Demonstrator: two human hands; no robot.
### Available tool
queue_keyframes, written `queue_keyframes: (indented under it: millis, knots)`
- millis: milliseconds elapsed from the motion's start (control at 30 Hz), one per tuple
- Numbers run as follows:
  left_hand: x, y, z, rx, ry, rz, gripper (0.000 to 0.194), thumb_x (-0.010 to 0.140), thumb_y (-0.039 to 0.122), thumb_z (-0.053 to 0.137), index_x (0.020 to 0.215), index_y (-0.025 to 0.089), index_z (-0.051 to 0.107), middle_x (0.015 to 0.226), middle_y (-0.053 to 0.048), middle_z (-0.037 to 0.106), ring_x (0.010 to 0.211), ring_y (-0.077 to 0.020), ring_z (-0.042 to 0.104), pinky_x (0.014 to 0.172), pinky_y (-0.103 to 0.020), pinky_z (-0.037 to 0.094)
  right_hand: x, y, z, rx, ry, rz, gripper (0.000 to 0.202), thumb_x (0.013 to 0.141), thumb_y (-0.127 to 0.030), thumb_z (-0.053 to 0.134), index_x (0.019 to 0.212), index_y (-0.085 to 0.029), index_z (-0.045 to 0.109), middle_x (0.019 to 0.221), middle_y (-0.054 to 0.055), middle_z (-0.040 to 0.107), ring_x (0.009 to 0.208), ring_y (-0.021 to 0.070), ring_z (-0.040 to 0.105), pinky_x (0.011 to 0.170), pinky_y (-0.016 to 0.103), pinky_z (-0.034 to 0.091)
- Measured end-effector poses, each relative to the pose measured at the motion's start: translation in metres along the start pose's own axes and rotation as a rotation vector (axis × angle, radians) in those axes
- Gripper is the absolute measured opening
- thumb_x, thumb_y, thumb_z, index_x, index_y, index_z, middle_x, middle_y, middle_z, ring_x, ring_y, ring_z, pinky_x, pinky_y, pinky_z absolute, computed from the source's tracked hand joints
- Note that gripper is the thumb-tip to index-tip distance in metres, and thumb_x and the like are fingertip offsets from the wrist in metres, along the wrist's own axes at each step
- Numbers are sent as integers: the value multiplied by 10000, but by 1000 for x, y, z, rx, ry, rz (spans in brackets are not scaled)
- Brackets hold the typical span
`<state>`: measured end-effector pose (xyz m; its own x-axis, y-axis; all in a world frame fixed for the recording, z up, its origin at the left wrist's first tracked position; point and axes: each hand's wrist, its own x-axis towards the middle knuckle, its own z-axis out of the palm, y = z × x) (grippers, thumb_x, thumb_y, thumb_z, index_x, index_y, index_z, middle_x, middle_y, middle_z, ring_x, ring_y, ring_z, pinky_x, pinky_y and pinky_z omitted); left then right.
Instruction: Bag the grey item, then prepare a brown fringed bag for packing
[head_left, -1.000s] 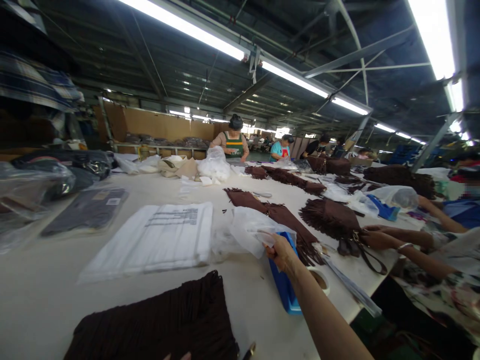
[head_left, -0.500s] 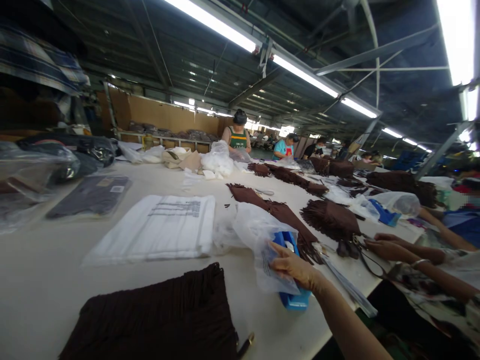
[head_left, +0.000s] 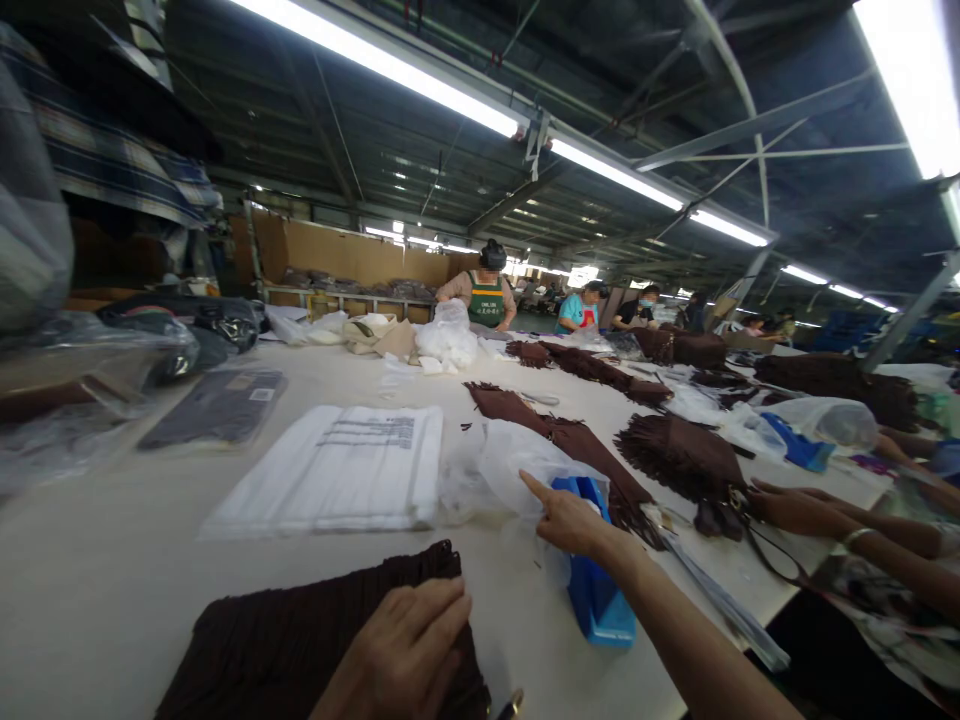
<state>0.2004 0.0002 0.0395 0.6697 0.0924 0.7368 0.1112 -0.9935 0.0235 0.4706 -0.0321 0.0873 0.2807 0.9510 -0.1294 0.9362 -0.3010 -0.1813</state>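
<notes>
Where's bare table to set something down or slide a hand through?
Bare: table left of brown fringed piece, before white bag stack; also beyond the stack. Crowded: around right hand, blue tray, fringed bags.

A single head-worn view looks forward and slightly down along a long white table [head_left: 112, 590]; the left hand [head_left: 401, 655] sits close at 6 o'clock, the right hand [head_left: 570, 520] at 4 o'clock; ceiling lights [head_left: 390, 70] fill 12 o'clock.
</notes>
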Motion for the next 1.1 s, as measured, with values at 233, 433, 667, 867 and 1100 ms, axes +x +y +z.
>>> queue_keyframes:
  millis: [233, 433, 667, 867, 1100]
  knots:
    - [112, -17, 55, -128, -543, -80, 694, 681, -26, 402, 1356, 92, 285, 1391, -199, 382, 1133, -266, 539, 887, -384, 502, -8, 2, 8, -17, 30, -75, 684, 670, -85, 432, 1352, -119, 386, 996, 143, 680, 933, 243, 627, 761, 295, 421]
    - [142, -36, 82, -8, -742, -188, 472, 680, -26, 466, 1126, 101, 555, 1024, -145, 667, 931, -305, 641, 767, -422, 534, -16, -3, 17, -67, 53, -108, 660, 655, -90, 419, 1313, -152, 435, 928, 135, 694, 874, 247, 646, 762, 315, 439]
    - [150, -37, 83, 95, -759, -278, 283, 723, -16, 435, 898, 49, 647, 885, -206, 677, 902, -342, 639, 752, -454, 514, -29, 18, 52, 241, 157, -95, 791, 633, -135, 439, 1408, -126, 282, 782, 72, 658, 742, 213, 603, 720, 325, 430]
    - [137, -31, 64, -65, -736, -181, 641, 656, -13, 453, 1279, 141, 433, 1350, -173, 449, 1038, -293, 593, 844, -415, 495, -61, 19, 78, 1310, 208, 26, 542, 731, -470, 549, 1137, -112, 557, 527, -28, 556, 451, 115, 469, 512, 239, 381]
    - [43, 6, 45, -1132, -230, -867, 575, 690, 233, 585, 1246, 155, 464, 1167, -122, 591, 1002, -236, 585, 852, -342, 461, -84, -38, 87, 1862, 286, 210, 472, 558, -398, 758, 965, -185, 649, 647, 9, 658, 538, 146, 582, 507, 225, 423]
